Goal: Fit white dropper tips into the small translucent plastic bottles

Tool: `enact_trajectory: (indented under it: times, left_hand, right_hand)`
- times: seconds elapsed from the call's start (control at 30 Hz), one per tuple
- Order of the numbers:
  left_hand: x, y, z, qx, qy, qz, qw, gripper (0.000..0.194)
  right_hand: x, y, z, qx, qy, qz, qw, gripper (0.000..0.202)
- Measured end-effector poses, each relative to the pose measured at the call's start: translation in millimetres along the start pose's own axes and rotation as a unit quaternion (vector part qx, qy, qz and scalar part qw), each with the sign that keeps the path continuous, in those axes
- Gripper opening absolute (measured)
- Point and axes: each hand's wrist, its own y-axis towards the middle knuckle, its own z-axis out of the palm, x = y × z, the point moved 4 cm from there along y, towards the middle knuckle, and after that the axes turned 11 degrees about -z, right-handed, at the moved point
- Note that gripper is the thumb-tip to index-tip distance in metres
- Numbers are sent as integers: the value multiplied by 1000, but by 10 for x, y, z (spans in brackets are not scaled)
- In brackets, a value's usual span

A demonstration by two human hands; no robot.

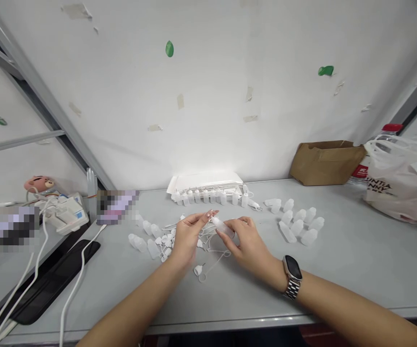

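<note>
My right hand (246,241) is closed around a small translucent squeeze bottle (222,225), tilted with its neck toward the left. At the neck, the fingertips of my left hand (190,231) pinch a small white piece that looks like a cap; its shape is mostly hidden. Under and beside my left hand lies a pile of white caps (167,241) with looped tethers. One loose cap (198,270) with a thin needle-like tip and a ring lies nearer the front edge. Several bottles (298,224) lie to the right, others (141,242) to the left.
Behind my hands, a row of capped bottles (204,195) stands before a white tray-like package (208,179). A cardboard box (326,163) and a plastic bag (396,183) are at the right. Cables (81,270), a black phone-like slab (58,279) and a power strip (65,214) are at left.
</note>
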Motion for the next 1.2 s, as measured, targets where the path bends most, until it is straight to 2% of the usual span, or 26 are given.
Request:
enact_trajectory:
  times: [0.07,0.17,0.23,0.27,0.3,0.33,0.4,0.5,0.6,0.7,0.83,1.0,1.07,1.13,1.2]
  left_hand:
    - [-80,-20,16,21,50,19,998,26]
    - [-183,-21,-34,1,100,39,994,32]
    - [-238,3,-100,-31,134,62,989,34]
    - [-254,20,-129,-42,160,71,984,34]
    - [-264,38,-151,-50,198,81,976,33]
    - [-269,53,-166,-55,249,92,963,32]
    - [-264,74,-175,-64,368,115,920,30]
    - [-235,83,-175,-79,506,125,850,32]
    - [-222,86,-188,-93,561,112,815,35]
    - [-228,102,-214,-93,583,100,801,34]
    - [-233,130,-249,-72,604,72,791,32]
    - [-301,141,-292,-81,598,78,794,31]
    - [-327,149,-327,-75,587,80,802,30]
    - [-328,159,-367,-40,582,68,810,28]
    - [-300,159,-399,23,588,39,808,25]
  right_hand:
    - [-22,38,-58,-11,4,2,1000,13]
    - [-156,142,-358,-95,-22,16,995,19]
    - [-364,250,-640,-144,-55,67,986,24]
    - [-513,312,-758,-136,-69,117,981,26]
    - [-684,370,-853,-114,-81,179,974,28]
    - [-860,423,-903,-61,-87,239,965,30]
    - [-1175,506,-902,79,-130,307,940,26]
    - [-1492,569,-761,168,-129,322,923,13]
    - [-1638,562,-566,226,-115,322,912,10]
    - [-1682,547,-461,255,-115,320,905,14]
    - [-1700,530,-467,266,-121,318,902,18]
    - [-1746,482,-686,265,-112,325,901,32]
    - [-1772,457,-793,266,-109,331,899,32]
    - [-1792,428,-857,273,-107,337,895,24]
    - [-1798,400,-868,285,-104,342,889,16]
